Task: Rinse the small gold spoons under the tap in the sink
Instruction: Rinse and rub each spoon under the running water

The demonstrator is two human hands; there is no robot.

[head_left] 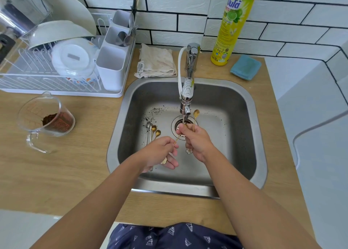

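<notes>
Both hands are over the steel sink [250, 139], under the tap [185, 105], from which a thin stream of water runs. My left hand [160, 152] pinches the handle of a small gold spoon [177, 139] whose bowl sits under the stream, rubbed by the fingertips of my right hand [195, 141]. That right hand also grips a second gold spoon [195, 114] upright, bowl up, with a flower charm [189, 151] hanging below the hand. Two more gold spoons [156, 131] and some silver ones [148, 128] lie on the sink floor to the left.
Dark coffee grounds speckle the sink floor [156, 110] near the drain [175, 131]. A glass measuring cup [47, 120] with grounds stands on the wooden counter at left. Behind are a dish rack [56, 67], a folded cloth [157, 61], a yellow detergent bottle [231, 26] and a blue sponge [245, 66].
</notes>
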